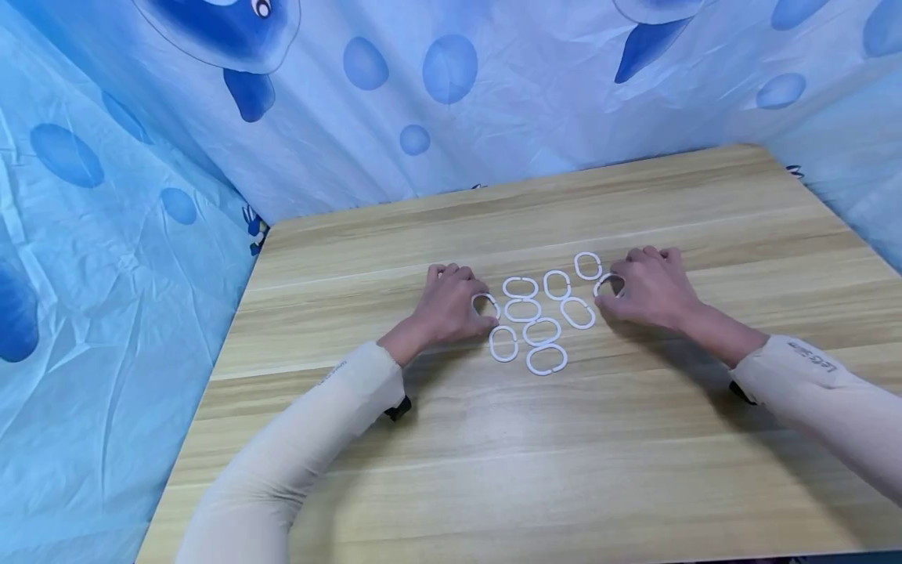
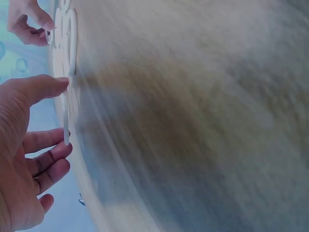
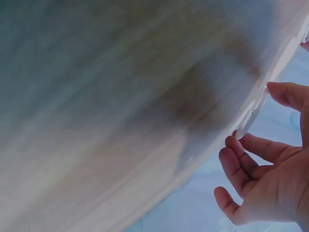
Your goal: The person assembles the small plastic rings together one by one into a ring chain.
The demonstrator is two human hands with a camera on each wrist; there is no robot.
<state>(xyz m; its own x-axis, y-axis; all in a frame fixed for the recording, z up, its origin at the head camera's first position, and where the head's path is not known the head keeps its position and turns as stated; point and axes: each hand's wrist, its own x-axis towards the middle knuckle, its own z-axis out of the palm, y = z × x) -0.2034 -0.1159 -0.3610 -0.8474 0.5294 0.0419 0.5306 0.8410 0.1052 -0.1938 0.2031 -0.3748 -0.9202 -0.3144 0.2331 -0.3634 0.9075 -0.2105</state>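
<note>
My left hand [image 1: 451, 305] pinches a white oval plastic ring [image 1: 498, 308] by its two ends, thumb at the near end and fingers at the far end. In the left wrist view that ring [image 2: 66, 118] stands edge-on between thumb and fingertips. To the right, my right hand [image 1: 651, 290] grips another white oval ring [image 1: 597, 287] in the same way, seen edge-on as a ring [image 3: 245, 123] in the right wrist view. Between the hands lie several like rings, most with a small gap, including a low one [image 1: 539, 374] and a far one [image 1: 588, 253].
The wooden table [image 1: 535, 470] bears the rings near its middle. A blue curtain [image 1: 317, 141] with bubble and sea-animal prints hangs behind the table and along its left side. Another loose ring [image 1: 503, 361] lies just nearer than the left fingers.
</note>
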